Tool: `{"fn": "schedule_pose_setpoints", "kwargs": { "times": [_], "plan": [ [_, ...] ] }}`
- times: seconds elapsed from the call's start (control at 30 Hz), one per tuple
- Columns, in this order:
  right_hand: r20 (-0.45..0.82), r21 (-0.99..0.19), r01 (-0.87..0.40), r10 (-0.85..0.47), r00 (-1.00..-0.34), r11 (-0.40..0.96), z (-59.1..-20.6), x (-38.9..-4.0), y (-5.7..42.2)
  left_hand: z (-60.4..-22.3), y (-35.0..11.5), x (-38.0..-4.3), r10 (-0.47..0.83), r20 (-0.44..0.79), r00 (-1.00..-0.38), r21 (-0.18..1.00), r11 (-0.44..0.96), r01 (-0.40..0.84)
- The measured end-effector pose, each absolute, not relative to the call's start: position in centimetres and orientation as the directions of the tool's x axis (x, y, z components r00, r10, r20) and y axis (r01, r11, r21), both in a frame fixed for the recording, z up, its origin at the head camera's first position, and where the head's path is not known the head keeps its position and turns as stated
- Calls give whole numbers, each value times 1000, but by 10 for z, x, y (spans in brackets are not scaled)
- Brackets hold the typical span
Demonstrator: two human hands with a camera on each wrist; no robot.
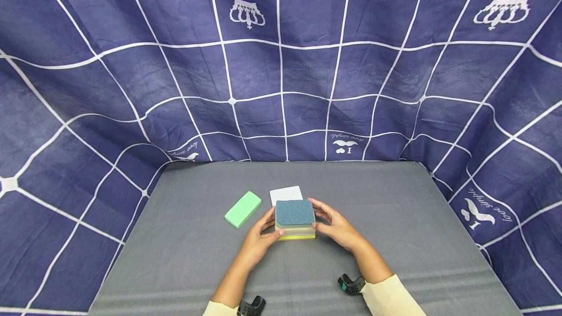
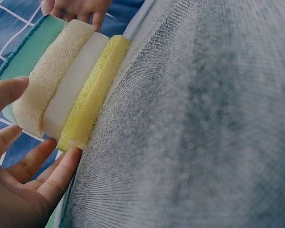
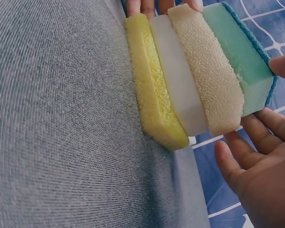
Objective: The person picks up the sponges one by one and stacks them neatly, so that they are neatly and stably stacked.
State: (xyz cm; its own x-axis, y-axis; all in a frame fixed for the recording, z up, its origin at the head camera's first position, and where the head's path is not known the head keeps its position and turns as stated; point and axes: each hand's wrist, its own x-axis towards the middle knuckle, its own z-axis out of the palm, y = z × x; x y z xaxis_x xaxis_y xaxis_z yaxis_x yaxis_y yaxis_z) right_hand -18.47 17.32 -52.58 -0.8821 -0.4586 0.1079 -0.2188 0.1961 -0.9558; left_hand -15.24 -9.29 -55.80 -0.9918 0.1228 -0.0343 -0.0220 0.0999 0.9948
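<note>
A stack of sponges stands upright on the grey table between both hands. Its top layer is a green sponge (image 3: 237, 54) with a dark blue scouring face (image 1: 295, 212). Beneath that come a coarse beige sponge (image 3: 206, 71), a smooth white sponge (image 3: 178, 76) and a yellow sponge (image 3: 154, 90) at the bottom. My left hand (image 1: 256, 242) cups the left end, thumb at the front face and extended fingertips touching the lower layers. At the right end, my right hand (image 1: 338, 228) pinches the green sponge, its thumb on the blue edge and its other fingers spread lower along the stack.
A light green rectangular sponge (image 1: 243, 209) lies to the left of the stack. Just behind the stack is a flat white piece (image 1: 286, 194), partly hidden by it. A blue checked cloth (image 1: 307, 72) hangs around the grey table (image 1: 197, 267).
</note>
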Motion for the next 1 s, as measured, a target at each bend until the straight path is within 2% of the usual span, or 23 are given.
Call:
{"fn": "schedule_pose_setpoints", "kwargs": {
  "times": [0.3,0.5,0.67,1.0],
  "plan": [
    [109,-961,-213,-466,-878,177,-526,-184,174,-558,-94,-153,130,-32,-991,991,137,-15],
    [158,-958,-249,-462,-872,142,-526,-184,174,-556,-93,-152,135,-29,-990,985,173,-5],
    [186,-958,-263,-453,-872,111,-523,-182,171,-547,-91,-150,102,20,-995,971,233,44],
    [151,-981,-190,-439,-886,45,-526,-179,163,-536,-80,-156,88,119,-989,969,205,135]
  ]
}}
